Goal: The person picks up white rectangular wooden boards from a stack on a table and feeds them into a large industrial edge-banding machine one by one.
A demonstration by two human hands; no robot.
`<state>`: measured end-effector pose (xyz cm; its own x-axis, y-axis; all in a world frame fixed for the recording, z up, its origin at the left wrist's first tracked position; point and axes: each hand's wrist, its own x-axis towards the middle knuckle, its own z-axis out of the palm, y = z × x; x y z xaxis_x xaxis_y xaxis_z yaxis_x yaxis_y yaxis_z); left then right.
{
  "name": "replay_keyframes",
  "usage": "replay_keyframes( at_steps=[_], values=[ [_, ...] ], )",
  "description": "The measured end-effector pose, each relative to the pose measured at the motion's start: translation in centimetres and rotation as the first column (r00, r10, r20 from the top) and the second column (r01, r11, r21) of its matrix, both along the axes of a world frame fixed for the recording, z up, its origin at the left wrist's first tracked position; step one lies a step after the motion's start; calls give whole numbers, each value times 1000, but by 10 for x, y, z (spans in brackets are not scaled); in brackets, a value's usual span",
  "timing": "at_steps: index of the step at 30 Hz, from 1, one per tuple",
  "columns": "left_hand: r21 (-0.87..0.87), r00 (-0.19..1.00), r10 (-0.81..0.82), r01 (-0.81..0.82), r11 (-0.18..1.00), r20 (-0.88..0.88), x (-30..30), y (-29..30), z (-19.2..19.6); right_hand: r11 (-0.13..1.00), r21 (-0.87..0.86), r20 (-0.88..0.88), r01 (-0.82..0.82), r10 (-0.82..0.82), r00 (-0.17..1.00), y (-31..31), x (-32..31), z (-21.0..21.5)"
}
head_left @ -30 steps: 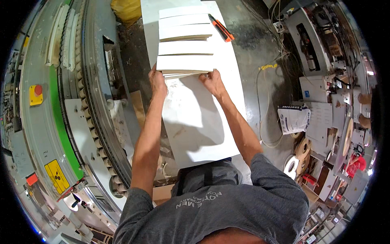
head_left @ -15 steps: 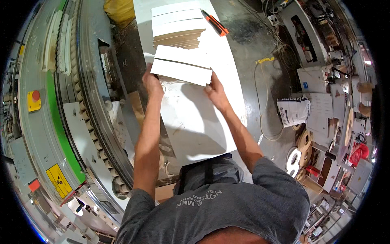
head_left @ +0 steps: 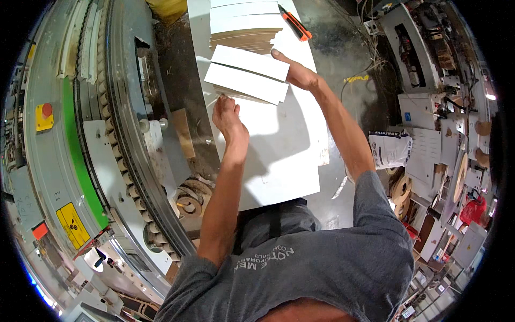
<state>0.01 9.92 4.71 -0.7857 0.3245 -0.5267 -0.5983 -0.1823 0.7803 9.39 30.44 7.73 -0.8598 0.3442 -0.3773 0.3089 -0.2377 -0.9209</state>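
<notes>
Two white board strips (head_left: 247, 75) lie side by side, slightly askew, on top of a small stack of such strips on the white tabletop (head_left: 279, 177). At the stack's near edge, toward its left end, my left hand (head_left: 229, 119) rests with its fingers curled in and nothing seen in them. My right hand (head_left: 300, 74) lies along the right end of the stack, its fingers stretched out toward the far side. Beyond it is a larger stack of white strips (head_left: 244, 22) with brown edges showing. An orange and black utility knife (head_left: 295, 22) lies to that stack's right.
On the left runs a long grey machine with a roller track (head_left: 115, 145), a green stripe and a red stop button (head_left: 47, 110). To the right are a white bag (head_left: 390, 149), loose cables (head_left: 370, 59) on the floor and rolls of edging tape (head_left: 401, 189).
My left hand has moved from the stack's left end to its near edge. My right hand has slid up along the right end and straightened its fingers. The view has shifted slightly.
</notes>
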Motion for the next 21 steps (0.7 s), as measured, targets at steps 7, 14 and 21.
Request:
replay_keyframes(
  at_steps=[7,14,21],
  values=[
    [-87,988,-64,77,993,141,7,13,19,999,-32,-30,-7,6,1000,-22,9,8],
    [69,974,-223,220,973,31,-15,15,15,974,-18,-68,225,-225,972,-85,34,-12],
    [16,632,-766,773,635,-121,-96,11,-21,830,-37,34,556,-555,831,-193,18,10]
  ],
)
